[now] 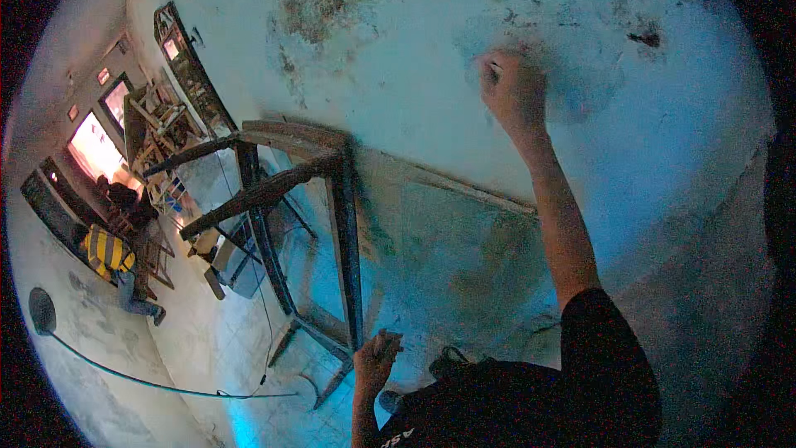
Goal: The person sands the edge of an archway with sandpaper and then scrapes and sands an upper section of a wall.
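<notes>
My right hand [516,98] is raised to the pale wall [431,91], its fingers curled and pressed at a smudged grey patch [572,75]. Whatever those fingers hold, if anything, is hidden. Low down, my left hand [375,362] is closed near the foot of a dark wooden chair frame [340,232]. A small piece seems to stick out from its fingers, too dim to name. More stained, flaking plaster [319,12] marks the wall to the left, and a dark hole [647,37] lies right of my raised hand.
The bare chair frame stands against the wall at my left. Farther left are stacked wooden furniture pieces [157,120], a dark-framed mirror [195,66] and a bright doorway [93,145]. A person in a yellow-and-black striped top [108,253] sits there. A stand fan-like disc [41,311] has a long thin stem.
</notes>
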### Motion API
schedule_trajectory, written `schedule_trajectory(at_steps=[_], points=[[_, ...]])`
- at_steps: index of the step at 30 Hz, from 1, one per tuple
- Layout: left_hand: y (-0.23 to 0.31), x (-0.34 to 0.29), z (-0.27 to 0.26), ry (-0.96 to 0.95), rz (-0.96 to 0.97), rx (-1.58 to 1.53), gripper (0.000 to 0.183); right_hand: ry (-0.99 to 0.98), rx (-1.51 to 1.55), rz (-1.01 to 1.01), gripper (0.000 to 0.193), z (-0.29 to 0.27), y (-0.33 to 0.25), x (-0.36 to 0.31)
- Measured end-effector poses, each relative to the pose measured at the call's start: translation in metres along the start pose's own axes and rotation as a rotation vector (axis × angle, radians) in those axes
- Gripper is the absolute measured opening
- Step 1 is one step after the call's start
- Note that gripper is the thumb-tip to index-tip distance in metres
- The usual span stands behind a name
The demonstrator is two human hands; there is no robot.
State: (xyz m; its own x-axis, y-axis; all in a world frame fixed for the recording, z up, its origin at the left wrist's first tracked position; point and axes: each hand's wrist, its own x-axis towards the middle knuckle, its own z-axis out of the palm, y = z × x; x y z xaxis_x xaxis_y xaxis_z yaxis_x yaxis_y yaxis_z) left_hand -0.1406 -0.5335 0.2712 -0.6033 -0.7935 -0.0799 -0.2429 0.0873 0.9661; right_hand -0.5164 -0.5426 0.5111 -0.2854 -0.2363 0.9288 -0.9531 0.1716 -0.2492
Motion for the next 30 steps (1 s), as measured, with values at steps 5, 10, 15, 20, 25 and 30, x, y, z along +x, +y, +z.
schedule_trajectory(at_steps=[5,10,15,20,25,30], points=[[-0.014,-0.017,-0.004,0.074,-0.086,0.018,0.02,-0.01,-0.003,-0.081,0.011,0.011,-0.033,-0.006],[0.012,-0.008,0.005,0.048,-0.062,0.032,0.019,-0.013,-0.148,-0.011,0.01,0.015,-0.025,-0.013],[0.015,0.003,0.009,0.043,-0.009,0.022,0.018,0.091,-0.144,0.058,0.009,0.004,-0.035,-0.017],[0.011,0.002,0.007,-0.004,-0.025,0.026,0.019,0.019,-0.024,0.036,0.011,0.003,-0.053,-0.021],[-0.006,-0.002,0.014,0.032,0.167,0.237,0.025,-0.094,-0.324,-0.076,0.019,0.035,0.012,-0.018],[-0.008,0.0,0.006,-0.019,0.132,0.215,0.029,-0.041,-0.218,-0.086,0.023,-0.001,0.021,-0.028]])
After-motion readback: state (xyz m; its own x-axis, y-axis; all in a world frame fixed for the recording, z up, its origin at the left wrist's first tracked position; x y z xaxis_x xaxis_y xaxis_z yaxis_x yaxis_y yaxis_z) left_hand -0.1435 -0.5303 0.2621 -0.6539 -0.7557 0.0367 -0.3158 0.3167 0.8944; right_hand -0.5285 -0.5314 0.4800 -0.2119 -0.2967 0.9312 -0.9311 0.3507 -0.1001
